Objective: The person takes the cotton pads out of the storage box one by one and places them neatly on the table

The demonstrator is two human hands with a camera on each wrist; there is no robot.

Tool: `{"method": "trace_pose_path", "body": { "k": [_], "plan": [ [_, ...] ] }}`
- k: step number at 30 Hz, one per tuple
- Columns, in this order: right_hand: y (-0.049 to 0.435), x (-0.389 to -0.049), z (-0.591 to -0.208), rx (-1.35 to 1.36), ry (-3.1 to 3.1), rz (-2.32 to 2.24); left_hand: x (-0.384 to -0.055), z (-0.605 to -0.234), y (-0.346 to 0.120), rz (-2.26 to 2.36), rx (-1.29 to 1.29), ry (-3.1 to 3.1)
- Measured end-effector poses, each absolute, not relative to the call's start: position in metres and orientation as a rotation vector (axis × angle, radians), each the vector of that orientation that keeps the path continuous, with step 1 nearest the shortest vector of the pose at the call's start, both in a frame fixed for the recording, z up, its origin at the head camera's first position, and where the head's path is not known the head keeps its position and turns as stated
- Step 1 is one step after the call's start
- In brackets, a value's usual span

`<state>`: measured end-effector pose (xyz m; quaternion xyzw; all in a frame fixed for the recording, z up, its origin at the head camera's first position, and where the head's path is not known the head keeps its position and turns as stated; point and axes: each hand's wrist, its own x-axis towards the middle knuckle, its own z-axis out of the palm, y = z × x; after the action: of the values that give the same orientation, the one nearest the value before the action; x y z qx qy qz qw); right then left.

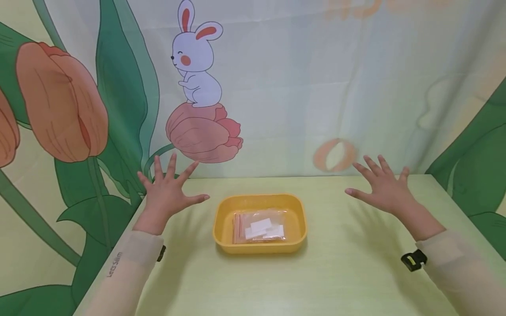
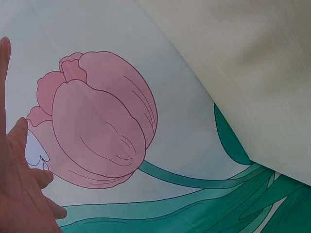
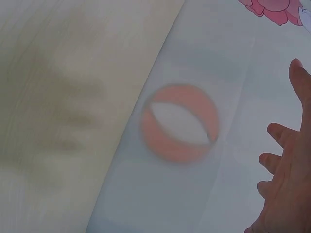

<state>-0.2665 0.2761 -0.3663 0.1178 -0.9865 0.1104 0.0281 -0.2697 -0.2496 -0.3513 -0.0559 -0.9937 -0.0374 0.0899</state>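
A yellow plastic tray stands on the table between the two hands. In it lies a clear zip bag with a reddish seal strip and several small white pieces inside. Left of the tray, the left hand is held above the table with its fingers spread. On the other side the right hand is raised too, fingers wide apart. Neither hand touches anything. In the wrist views, parts of the left hand and the right hand show at the frame edges.
The pale yellow-green table ends at a hanging cloth printed with tulips and a rabbit. Each forearm wears a light sleeve, with a dark strap buckle by the right wrist. Shadows of the arms fall on the table.
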Motion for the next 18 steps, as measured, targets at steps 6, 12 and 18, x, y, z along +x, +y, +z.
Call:
{"method": "trace_pose_path", "body": {
  "k": [6,12,18],
  "plan": [
    [0.270,-0.264,-0.376,0.377,-2.991,0.369,-0.270,-0.360,-0.251,-0.139,-0.149,-2.944],
    [0.268,-0.264,-0.387,0.378,-2.948,0.415,-0.272,-0.369,-0.251,-0.160,-0.132,-2.934],
    [0.262,-0.264,-0.396,0.386,-2.925,0.443,-0.270,-0.376,-0.251,-0.179,-0.123,-2.899]
  ]
}}
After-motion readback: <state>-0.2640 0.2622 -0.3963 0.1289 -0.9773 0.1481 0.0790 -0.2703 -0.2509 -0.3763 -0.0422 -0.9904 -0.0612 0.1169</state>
